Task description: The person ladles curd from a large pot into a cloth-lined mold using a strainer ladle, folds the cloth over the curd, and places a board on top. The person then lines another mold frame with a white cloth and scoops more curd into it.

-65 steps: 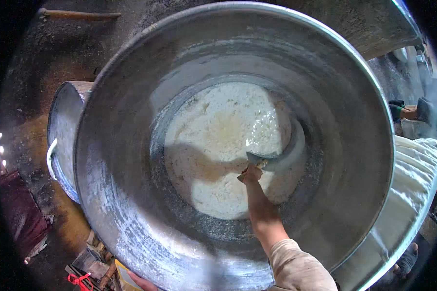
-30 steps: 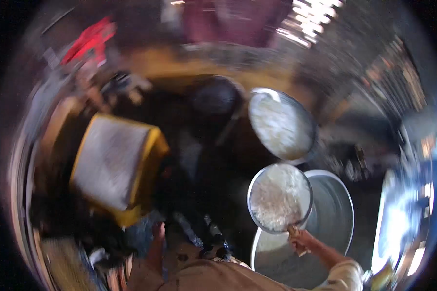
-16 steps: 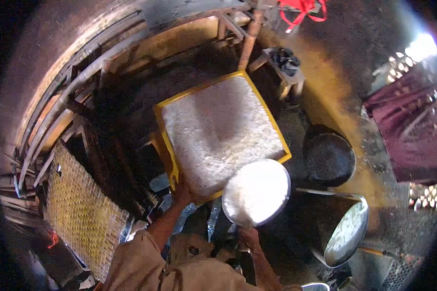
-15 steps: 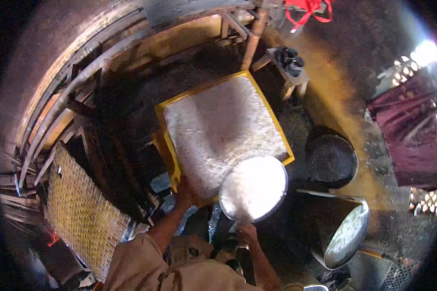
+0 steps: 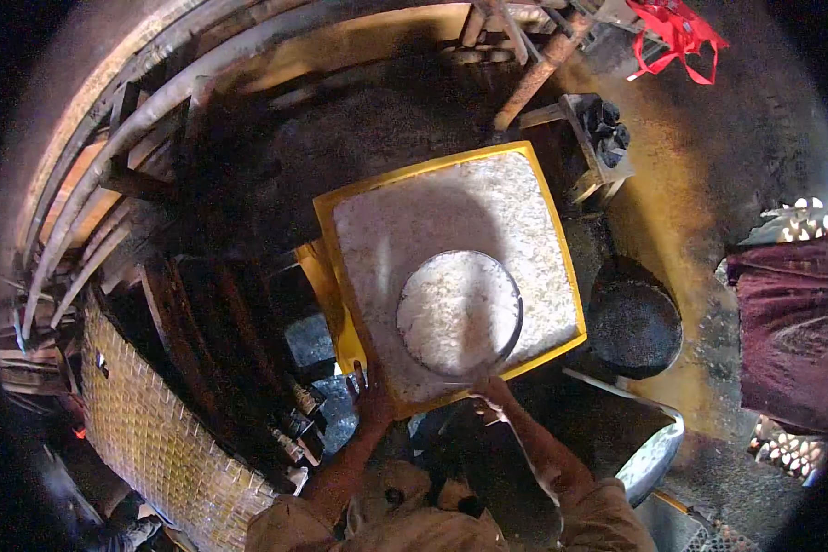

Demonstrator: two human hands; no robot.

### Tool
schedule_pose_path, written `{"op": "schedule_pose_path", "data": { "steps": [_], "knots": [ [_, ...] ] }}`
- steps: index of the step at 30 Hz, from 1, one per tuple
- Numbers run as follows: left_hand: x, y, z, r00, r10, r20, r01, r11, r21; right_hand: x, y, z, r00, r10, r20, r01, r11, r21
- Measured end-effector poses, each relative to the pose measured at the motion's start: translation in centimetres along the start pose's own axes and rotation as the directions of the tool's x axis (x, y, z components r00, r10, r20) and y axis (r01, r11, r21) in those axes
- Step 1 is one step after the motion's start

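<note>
A square yellow tray (image 5: 580, 337) in front of me is filled with a whitish, flaky or grainy material (image 5: 534, 202). Over its near part is a round, shallow pan or sieve (image 5: 522, 317) filled with similar white material. My right hand (image 5: 489, 396) is closed at the pan's near edge; the exact grip is partly hidden. At the tray's near left corner, my left hand (image 5: 373, 396) rests against the edge with its fingers spread.
A dark round pan (image 5: 633, 322) and a large tilted vessel (image 5: 658, 451) with a pale inner surface stand right. Woven matting (image 5: 156, 414) lies left. A small stool (image 5: 584, 147) with dark items, a red bag (image 5: 676, 41) and a maroon cloth (image 5: 787, 331) are farther off.
The round pan has moved from the tray's near right edge, leftward and farther in over the tray. My left hand's fingers now show spread. The whole view has shifted.
</note>
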State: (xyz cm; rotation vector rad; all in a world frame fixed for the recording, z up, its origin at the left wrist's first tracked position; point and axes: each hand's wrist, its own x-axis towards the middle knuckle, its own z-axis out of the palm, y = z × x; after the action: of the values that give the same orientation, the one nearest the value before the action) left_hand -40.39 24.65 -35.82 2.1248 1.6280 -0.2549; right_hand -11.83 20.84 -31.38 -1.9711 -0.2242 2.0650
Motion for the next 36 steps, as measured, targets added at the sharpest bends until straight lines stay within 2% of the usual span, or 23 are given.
{"op": "schedule_pose_path", "data": {
  "steps": [1,4,6,9,13,14,15,16,18,19,22,23,24,25,26,27,28,30,31,32,34,35,36],
  "knots": [
    [0.2,0.3,-1.1,1.0,-0.004,0.003,0.004,1.0,-0.007,0.9,-0.1,-0.8,0.996,0.059,0.068,-0.062,0.997,0.046],
    [0.1,0.5,-2.5,1.0,0.011,0.024,-0.008,0.995,-0.101,-0.7,-2.2,-2.2,0.995,0.104,-0.001,-0.103,0.986,0.128],
    [0.1,-0.3,-0.4,0.999,0.046,0.021,-0.048,0.992,0.12,-1.6,-3.5,-3.3,0.986,0.164,-0.034,-0.163,0.986,0.043],
    [0.3,0.7,-2.5,0.998,-0.004,0.065,0.002,0.999,0.037,-1.8,-2.9,-5.8,0.99,0.143,-0.016,-0.144,0.987,-0.069],
    [0.0,0.8,-3.3,0.993,0.047,0.109,-0.053,0.997,0.054,-1.7,-2.3,-8.5,0.984,0.168,-0.056,-0.175,0.968,-0.179],
    [-0.1,1.4,-3.7,0.995,0.023,0.098,-0.026,0.999,0.029,-2.6,-2.7,-8.5,0.982,0.139,-0.129,-0.161,0.972,-0.173],
    [-0.1,1.4,-3.6,0.996,0.023,0.087,-0.025,0.999,0.026,-2.5,-1.7,-9.5,0.999,0.041,-0.022,-0.043,0.995,-0.088],
    [-0.1,1.5,-3.5,0.997,0.023,0.077,-0.025,0.999,0.022,-2.2,-0.6,-10.1,0.998,0.038,-0.042,-0.04,0.997,-0.072],
    [0.2,0.4,0.0,0.998,0.06,-0.012,-0.056,0.978,0.199,-3.1,-0.2,-10.3,0.996,0.03,-0.081,-0.034,0.999,-0.042],
    [0.3,-0.2,1.4,0.996,0.092,-0.024,-0.084,0.971,0.222,-4.1,0.0,-10.2,0.99,-0.105,-0.095,0.102,0.994,-0.041],
    [0.2,0.6,0.6,0.998,0.064,-0.016,-0.059,0.975,0.216,-4.2,1.9,-9.3,0.964,-0.117,-0.24,0.086,0.987,-0.134],
    [0.2,1.2,0.2,0.999,0.044,-0.014,-0.04,0.975,0.218,-3.3,3.5,-9.6,0.8,-0.553,-0.233,0.366,0.757,-0.542],
    [0.0,1.5,-0.2,1.0,0.021,-0.012,-0.018,0.974,0.228,-2.3,5.2,-9.9,0.462,-0.869,-0.175,0.305,0.342,-0.889],
    [-0.2,2.2,-0.5,1.0,-0.006,-0.017,0.01,0.972,0.235,-2.0,6.2,-9.5,0.428,-0.833,-0.352,0.314,0.502,-0.806],
    [-0.5,2.7,-0.7,0.999,-0.035,-0.022,0.039,0.97,0.241,-2.1,6.5,-8.5,0.419,-0.688,-0.593,0.362,0.725,-0.586],
    [-0.8,3.5,-0.8,0.998,-0.062,-0.03,0.068,0.966,0.249,-2.4,6.9,-7.5,0.383,-0.489,-0.784,0.425,0.846,-0.32],
    [-1.3,4.4,-0.9,0.995,-0.089,-0.043,0.097,0.961,0.257,-3.6,6.8,-6.6,0.31,-0.342,-0.887,0.466,0.868,-0.172],
    [-3.2,6.6,-0.5,0.993,-0.091,-0.072,0.107,0.954,0.281,-8.8,6.6,-4.7,0.152,-0.1,-0.983,0.499,0.866,-0.011],
    [-4.6,7.8,0.0,0.995,-0.058,-0.081,0.08,0.95,0.302,-14.1,8.4,-4.5,0.298,-0.142,-0.944,0.61,0.789,0.073],
    [-6.7,9.5,0.9,0.997,0.004,-0.083,0.025,0.941,0.338,-16.6,10.7,-4.0,0.235,-0.134,-0.963,0.729,0.68,0.083],
    [-12.2,14.6,2.0,0.974,0.223,-0.028,-0.19,0.885,0.426,-22.7,17.7,-3.1,0.034,-0.134,-0.99,0.889,0.457,-0.031],
    [-15.3,17.1,2.9,0.974,0.224,-0.015,-0.212,0.939,0.269,-26.0,22.1,-3.0,-0.062,-0.132,-0.989,0.913,0.393,-0.11],
    [-18.0,19.6,4.4,0.974,0.224,0.018,-0.225,0.968,0.114,-30.3,27.3,-3.1,-0.063,-0.188,-0.98,0.927,0.354,-0.127]
  ]
}}
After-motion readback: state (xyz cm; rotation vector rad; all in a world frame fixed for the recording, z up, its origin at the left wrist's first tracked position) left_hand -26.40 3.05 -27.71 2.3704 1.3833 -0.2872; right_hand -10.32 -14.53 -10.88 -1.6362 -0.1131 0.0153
